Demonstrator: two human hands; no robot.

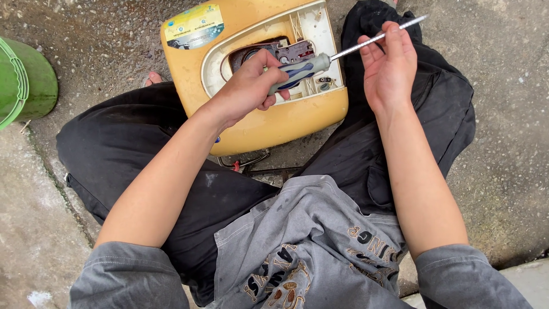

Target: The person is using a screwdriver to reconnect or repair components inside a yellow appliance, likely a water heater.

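My left hand (251,86) grips the grey and blue handle of a screwdriver (300,70). Its long metal shaft (349,50) runs up and to the right. My right hand (390,66) is half open, its fingers curled around the shaft near the tip. Under both hands lies a yellow appliance casing (274,123) between my knees. Its white-rimmed opening (317,23) shows wires and a grey part inside. My left hand hides part of that opening.
I sit on rough concrete ground (503,149) in black trousers and a grey shirt. A green bucket (26,83) stands at the left edge. Bent metal wire and a red wire end (246,166) stick out below the casing.
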